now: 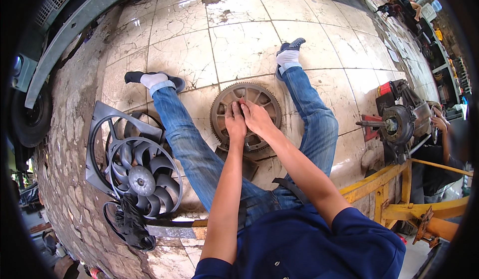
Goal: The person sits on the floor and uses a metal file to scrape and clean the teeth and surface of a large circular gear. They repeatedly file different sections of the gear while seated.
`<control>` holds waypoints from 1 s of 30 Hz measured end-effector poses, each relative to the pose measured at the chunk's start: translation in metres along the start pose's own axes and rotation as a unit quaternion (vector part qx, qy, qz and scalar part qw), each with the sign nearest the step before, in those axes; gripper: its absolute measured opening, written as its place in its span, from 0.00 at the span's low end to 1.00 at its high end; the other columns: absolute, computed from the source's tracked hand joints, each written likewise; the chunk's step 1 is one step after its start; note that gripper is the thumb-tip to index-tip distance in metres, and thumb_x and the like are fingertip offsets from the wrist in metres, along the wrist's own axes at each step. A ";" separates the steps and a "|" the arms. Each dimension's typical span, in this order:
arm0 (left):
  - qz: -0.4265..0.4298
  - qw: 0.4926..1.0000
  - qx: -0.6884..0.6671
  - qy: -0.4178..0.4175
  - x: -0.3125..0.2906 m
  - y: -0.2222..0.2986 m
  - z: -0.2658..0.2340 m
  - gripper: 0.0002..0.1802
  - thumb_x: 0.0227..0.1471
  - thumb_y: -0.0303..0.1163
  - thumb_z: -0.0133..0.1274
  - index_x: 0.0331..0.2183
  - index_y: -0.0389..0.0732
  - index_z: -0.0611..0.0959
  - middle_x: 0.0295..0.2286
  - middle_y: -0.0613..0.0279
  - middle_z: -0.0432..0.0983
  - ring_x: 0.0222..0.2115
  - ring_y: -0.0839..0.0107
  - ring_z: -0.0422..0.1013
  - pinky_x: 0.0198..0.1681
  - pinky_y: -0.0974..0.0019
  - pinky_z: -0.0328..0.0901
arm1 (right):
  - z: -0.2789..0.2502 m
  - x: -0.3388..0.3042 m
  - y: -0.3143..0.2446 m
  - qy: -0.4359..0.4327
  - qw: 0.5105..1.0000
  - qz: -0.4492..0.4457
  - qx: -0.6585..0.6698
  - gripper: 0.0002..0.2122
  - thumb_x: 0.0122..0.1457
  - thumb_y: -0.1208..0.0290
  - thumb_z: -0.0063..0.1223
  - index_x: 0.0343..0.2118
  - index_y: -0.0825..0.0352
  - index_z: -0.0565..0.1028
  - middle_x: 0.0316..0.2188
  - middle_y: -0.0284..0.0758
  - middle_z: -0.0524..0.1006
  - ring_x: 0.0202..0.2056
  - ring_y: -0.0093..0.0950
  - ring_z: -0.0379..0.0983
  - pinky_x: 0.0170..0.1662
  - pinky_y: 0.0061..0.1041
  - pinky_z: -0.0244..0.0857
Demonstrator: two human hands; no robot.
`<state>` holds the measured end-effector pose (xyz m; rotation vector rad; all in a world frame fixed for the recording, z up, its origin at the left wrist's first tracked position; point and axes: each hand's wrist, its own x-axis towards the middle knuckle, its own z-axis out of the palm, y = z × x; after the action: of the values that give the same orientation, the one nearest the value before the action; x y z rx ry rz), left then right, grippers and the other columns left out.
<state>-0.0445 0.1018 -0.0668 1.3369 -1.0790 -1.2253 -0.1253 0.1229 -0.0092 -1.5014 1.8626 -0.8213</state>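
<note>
A flywheel (270, 104) with a toothed rim and a spoked, worn metal face sits on the floor between my outstretched legs. Over its middle, my left hand (235, 123) rests with the fingers stretched out across the surface. Beside it, touching or nearly so, my right hand (257, 117) has its fingers drawn together and pressed down on the same face. A small reddish bit (242, 101) shows at the fingertips, too covered to name. Part of the flywheel's lower face is hidden under my hands and wrists.
On the left lies a radiator fan (141, 179) with its shroud and a black cloth (133, 224). To the right are a hub assembly (397, 123) and a yellow metal frame (373, 184). Another person's hand (439, 122) is at the far right. A tyre (32, 117) stands far left.
</note>
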 end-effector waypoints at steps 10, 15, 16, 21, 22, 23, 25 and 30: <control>-0.027 1.000 0.007 -0.014 -0.005 0.015 -0.001 0.24 0.60 0.43 0.38 0.43 0.32 0.75 0.40 0.50 0.74 0.42 0.64 0.69 0.46 0.66 0.61 | -0.003 0.006 0.005 -0.019 0.999 -0.002 -0.027 0.18 0.61 0.61 0.32 0.45 0.67 0.70 0.30 0.52 0.75 0.35 0.50 0.71 0.40 0.45 0.65; -0.019 0.999 0.016 0.025 -0.006 0.015 0.000 0.20 0.59 0.39 0.37 0.41 0.33 0.76 0.37 0.48 0.74 0.39 0.60 0.70 0.44 0.63 0.62 | -0.006 0.004 -0.003 -0.020 1.000 -0.016 -0.015 0.18 0.61 0.61 0.33 0.45 0.67 0.70 0.30 0.52 0.75 0.34 0.50 0.71 0.39 0.46 0.64; -0.026 1.000 0.003 0.010 -0.006 0.014 -0.001 0.21 0.60 0.40 0.37 0.42 0.33 0.76 0.38 0.49 0.74 0.39 0.62 0.70 0.45 0.64 0.62 | -0.007 0.004 -0.003 -0.022 0.999 -0.016 -0.017 0.17 0.61 0.62 0.33 0.44 0.68 0.70 0.29 0.53 0.75 0.34 0.50 0.71 0.39 0.46 0.64; -0.025 0.999 -0.015 -0.017 -0.002 0.008 -0.005 0.21 0.59 0.40 0.38 0.41 0.34 0.76 0.37 0.50 0.74 0.39 0.61 0.70 0.45 0.64 0.62 | -0.005 -0.001 -0.001 -0.034 0.998 -0.025 -0.037 0.17 0.61 0.63 0.33 0.42 0.70 0.71 0.27 0.54 0.74 0.32 0.51 0.71 0.37 0.47 0.65; -0.026 0.999 -0.015 -0.015 -0.001 0.009 -0.006 0.21 0.59 0.40 0.38 0.41 0.34 0.76 0.37 0.50 0.75 0.39 0.62 0.70 0.45 0.64 0.62 | -0.006 -0.002 -0.003 -0.034 0.998 -0.023 -0.040 0.16 0.61 0.63 0.34 0.41 0.70 0.71 0.27 0.54 0.74 0.31 0.51 0.71 0.37 0.47 0.65; -0.027 0.999 -0.016 -0.013 0.000 0.010 -0.007 0.21 0.59 0.40 0.38 0.41 0.34 0.76 0.37 0.50 0.75 0.39 0.62 0.70 0.44 0.64 0.62 | -0.007 -0.004 -0.006 -0.035 0.998 -0.021 -0.043 0.16 0.61 0.63 0.34 0.40 0.70 0.71 0.27 0.54 0.74 0.31 0.51 0.71 0.37 0.47 0.65; -0.036 0.999 -0.009 0.002 -0.002 0.008 -0.009 0.21 0.59 0.40 0.38 0.41 0.33 0.76 0.37 0.50 0.75 0.38 0.63 0.70 0.44 0.64 0.62 | -0.007 -0.011 -0.009 -0.043 0.997 -0.014 -0.055 0.16 0.61 0.63 0.34 0.39 0.70 0.71 0.26 0.54 0.74 0.31 0.52 0.71 0.37 0.47 0.65; -0.058 0.998 0.010 -0.007 -0.009 0.023 -0.007 0.24 0.59 0.42 0.38 0.45 0.30 0.73 0.42 0.48 0.72 0.43 0.62 0.68 0.48 0.65 0.60 | -0.001 -0.022 0.004 -0.039 0.998 -0.008 -0.042 0.15 0.61 0.64 0.34 0.38 0.69 0.71 0.27 0.54 0.74 0.31 0.52 0.71 0.37 0.47 0.64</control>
<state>-0.0376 0.1083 -0.0432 1.4255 -1.0379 -1.3127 -0.1240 0.1456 -0.0102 -1.5780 1.8502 -0.6905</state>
